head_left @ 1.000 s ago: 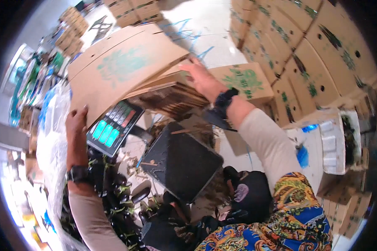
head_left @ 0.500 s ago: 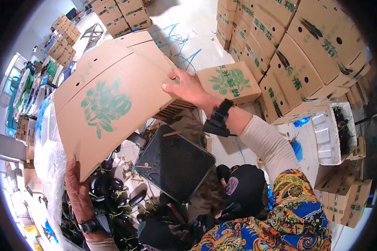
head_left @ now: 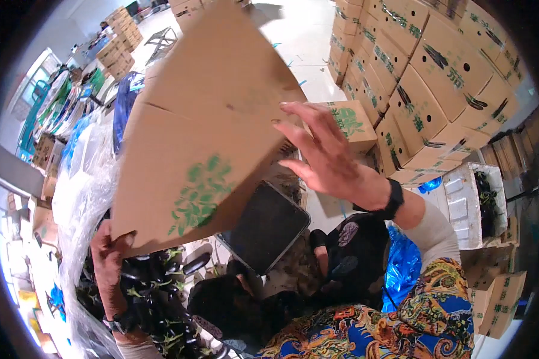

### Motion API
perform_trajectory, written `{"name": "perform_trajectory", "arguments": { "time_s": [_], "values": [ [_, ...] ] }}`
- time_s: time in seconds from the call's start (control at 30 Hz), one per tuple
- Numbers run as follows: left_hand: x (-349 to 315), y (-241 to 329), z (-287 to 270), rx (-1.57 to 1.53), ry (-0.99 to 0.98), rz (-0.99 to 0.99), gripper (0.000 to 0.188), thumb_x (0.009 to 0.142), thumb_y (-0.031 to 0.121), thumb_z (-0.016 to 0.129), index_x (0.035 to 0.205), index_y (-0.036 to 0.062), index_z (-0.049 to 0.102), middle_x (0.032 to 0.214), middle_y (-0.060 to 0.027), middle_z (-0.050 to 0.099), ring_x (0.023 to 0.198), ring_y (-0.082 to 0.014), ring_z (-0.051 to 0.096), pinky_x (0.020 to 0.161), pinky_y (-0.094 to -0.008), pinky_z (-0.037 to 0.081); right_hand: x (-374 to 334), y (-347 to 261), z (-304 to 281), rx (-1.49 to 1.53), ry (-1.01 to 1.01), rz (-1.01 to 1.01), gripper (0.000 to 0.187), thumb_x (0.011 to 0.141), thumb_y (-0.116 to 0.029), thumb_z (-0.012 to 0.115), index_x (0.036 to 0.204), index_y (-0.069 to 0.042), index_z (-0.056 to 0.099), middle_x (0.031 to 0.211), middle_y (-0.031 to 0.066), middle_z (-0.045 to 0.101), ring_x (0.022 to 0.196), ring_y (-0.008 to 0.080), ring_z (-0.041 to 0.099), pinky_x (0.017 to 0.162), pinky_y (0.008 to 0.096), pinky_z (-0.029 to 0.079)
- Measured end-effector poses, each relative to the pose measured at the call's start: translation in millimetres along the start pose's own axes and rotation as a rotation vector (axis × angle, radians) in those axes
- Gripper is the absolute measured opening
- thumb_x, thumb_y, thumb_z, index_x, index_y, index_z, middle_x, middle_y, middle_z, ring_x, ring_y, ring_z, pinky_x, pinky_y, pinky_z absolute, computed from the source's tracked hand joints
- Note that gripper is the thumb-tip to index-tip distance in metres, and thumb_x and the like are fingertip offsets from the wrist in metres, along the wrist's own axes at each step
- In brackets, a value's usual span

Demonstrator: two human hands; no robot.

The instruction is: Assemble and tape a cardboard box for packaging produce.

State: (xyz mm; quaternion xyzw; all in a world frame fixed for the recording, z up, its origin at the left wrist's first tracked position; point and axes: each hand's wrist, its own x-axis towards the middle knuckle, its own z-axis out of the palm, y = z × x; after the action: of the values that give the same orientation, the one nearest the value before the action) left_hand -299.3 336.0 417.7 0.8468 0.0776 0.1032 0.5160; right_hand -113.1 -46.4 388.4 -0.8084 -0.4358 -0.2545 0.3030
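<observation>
A flattened cardboard box (head_left: 185,137) with a green vegetable print is held up in front of me, tilted, its top edge blurred. My left hand (head_left: 109,254) grips its lower left corner, thumb in front. Near its right edge is my right hand (head_left: 332,152), fingers spread and apart; whether a fingertip brushes the cardboard I cannot tell. Dark eggplants (head_left: 153,281) are heaped below the left hand, partly covered by the cardboard. Under the cardboard's lower right side lies a black square surface (head_left: 266,230), partly hidden.
Tall stacks of printed boxes (head_left: 413,102) rise at the right, with a single box (head_left: 353,119) lying before them. A white foam crate (head_left: 464,215) with dark contents stands at far right. Clear plastic sheeting (head_left: 81,203) hangs at left. A blue plastic bag (head_left: 403,263) lies beside my leg.
The flattened box has swung more upright and farther up, its right side turned. My right hand has opened its fingers and shifted right and lower; the left keeps its corner.
</observation>
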Motion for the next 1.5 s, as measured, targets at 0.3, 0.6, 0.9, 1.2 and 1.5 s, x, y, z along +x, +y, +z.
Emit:
{"name": "perform_trajectory", "arguments": {
  "time_s": [0.3,0.6,0.9,1.2,1.5],
  "values": [
    [7.7,17.3,53.8,0.428,-0.242,0.402,0.022,0.065,-0.007,0.060,0.086,0.0009,0.061,0.072,-0.0106,0.058,0.066,-0.0220,0.057,0.064,-0.0262,0.043,-13.0,-12.1,-26.5,-0.299,-0.819,0.029,0.038,0.071,-0.019,0.070,0.103,-0.005,0.057,0.083,0.0157,0.062,0.083,0.0322,0.063,0.073,0.0426,0.048],
    [51.3,-66.1,67.6,-0.021,0.114,0.201,0.051,0.078,0.009,0.055,0.127,-0.0022,0.047,0.141,-0.0142,0.036,0.128,-0.0247,0.037,0.107,-0.0340,0.026,-37.5,-61.7,7.6,0.189,-0.931,-0.038,0.022,0.080,-0.017,0.060,0.079,0.003,0.053,0.064,0.0202,0.059,0.064,0.0394,0.061,0.058,0.0463,0.049],
    [58.4,-96.5,88.9,-0.056,0.338,0.125,0.062,0.090,0.033,0.052,0.141,0.0030,0.030,0.143,-0.0124,0.031,0.126,-0.0243,0.038,0.101,-0.0344,0.033,-30.6,-65.3,10.0,0.219,-1.099,0.071,0.038,0.085,-0.025,0.056,0.105,0.006,0.046,0.083,0.0222,0.060,0.076,0.0398,0.061,0.065,0.0463,0.049],
    [-135.2,-329.6,146.1,0.203,-0.593,-0.726,0.050,0.091,0.034,0.051,0.126,-0.0019,0.048,0.116,-0.0099,0.058,0.100,-0.0221,0.056,0.086,-0.0372,0.044,-38.1,-50.6,14.9,0.361,-1.060,0.108,0.043,0.087,-0.032,0.054,0.108,0.005,0.046,0.085,0.0239,0.059,0.080,0.0414,0.059,0.068,0.0475,0.048],
    [-148.1,-327.3,160.1,0.111,-0.558,-0.894,0.043,0.089,0.027,0.053,0.121,-0.0018,0.052,0.110,-0.0101,0.061,0.096,-0.0218,0.058,0.084,-0.0355,0.045,-30.4,-34.4,7.1,0.348,-0.798,0.169,0.021,0.082,-0.016,0.057,0.092,0.000,0.047,0.069,0.0184,0.058,0.066,0.0403,0.058,0.059,0.0440,0.046]
  ]
}}
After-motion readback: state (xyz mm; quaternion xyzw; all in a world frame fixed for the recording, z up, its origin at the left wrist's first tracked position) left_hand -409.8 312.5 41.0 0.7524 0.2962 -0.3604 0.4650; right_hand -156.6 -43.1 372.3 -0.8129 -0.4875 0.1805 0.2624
